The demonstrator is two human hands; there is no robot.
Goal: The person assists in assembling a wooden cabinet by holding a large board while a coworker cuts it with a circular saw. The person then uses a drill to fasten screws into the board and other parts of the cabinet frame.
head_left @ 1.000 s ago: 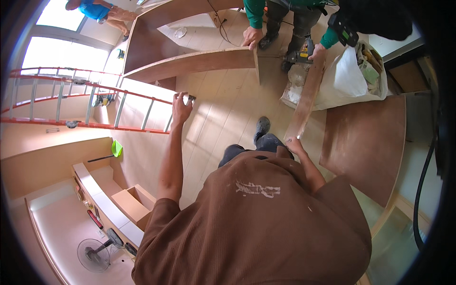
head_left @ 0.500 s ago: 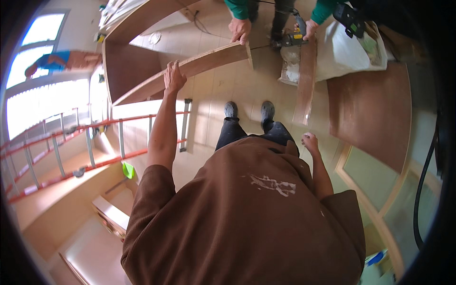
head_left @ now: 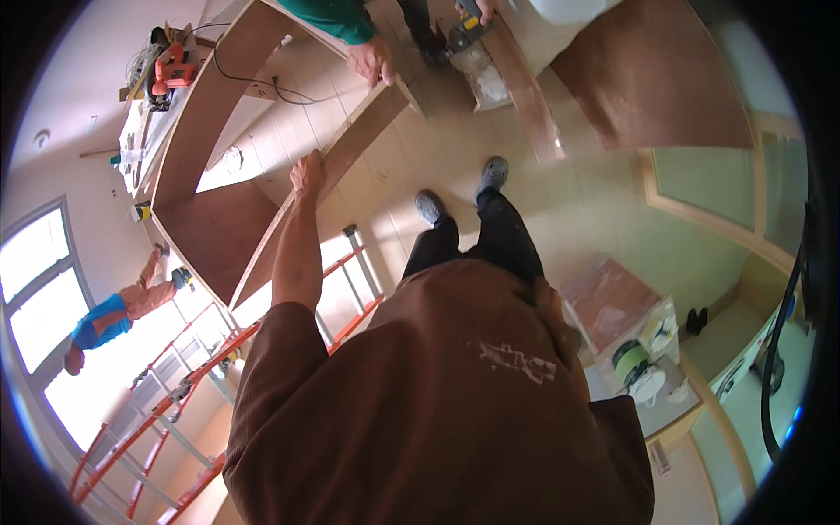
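Note:
My left hand point(head_left: 308, 173) is closed over the upper edge of a long wooden side board point(head_left: 360, 136), part of a large open plywood box frame point(head_left: 188, 144). The arm reaches forward and a little left. At my right side, my right hand point(head_left: 546, 297) hangs low against the brown shirt; its fingers are hidden. Beyond my left hand, a co-worker's hand point(head_left: 372, 61) in a green sleeve rests on the far end of that same board. The co-worker's other hand point(head_left: 479, 9) is on a yellow and black power tool point(head_left: 467, 35).
An orange-railed ladder point(head_left: 206, 372) lies along the left. A narrow plank point(head_left: 525, 87) and a brown panel point(head_left: 661, 79) are ahead right. Nearer stands a box point(head_left: 612, 302) beside a green-and-white roll point(head_left: 637, 367). A red power tool point(head_left: 172, 70) sits far left; another person point(head_left: 114, 315) is by the windows.
The view has turned rightward, so the frame and ladder appear rotated. My left hand still grips the board. My right hand has dropped from out in front to beside my body.

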